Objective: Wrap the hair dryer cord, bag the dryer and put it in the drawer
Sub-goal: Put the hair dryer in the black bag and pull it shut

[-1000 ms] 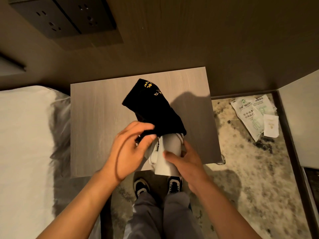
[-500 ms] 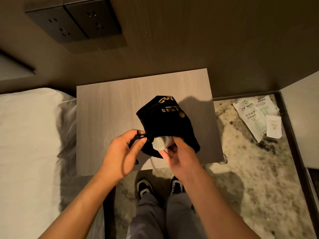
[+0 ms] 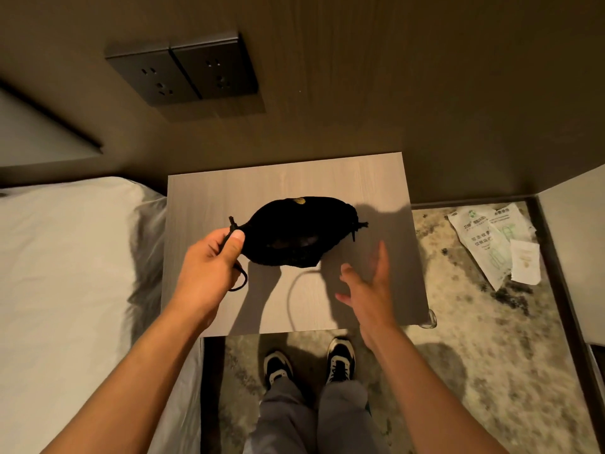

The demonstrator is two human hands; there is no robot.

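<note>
Black soft fabric drawstring bag (image 3: 288,229), small gold mark near top edge; black drawstring cord (image 3: 238,276). Pale grey wood-grain rectangular bedside table top (image 3: 284,181). White bed linen (image 3: 65,257). Brown wood-grain wall panel (image 3: 393,77) with matte black socket plates (image 3: 183,75). Mottled beige-and-dark speckled carpet floor (image 3: 491,355). White plastic packets with green print (image 3: 491,237). Black sneakers with white trim (image 3: 340,358); grey trousers (image 3: 314,417).
</note>
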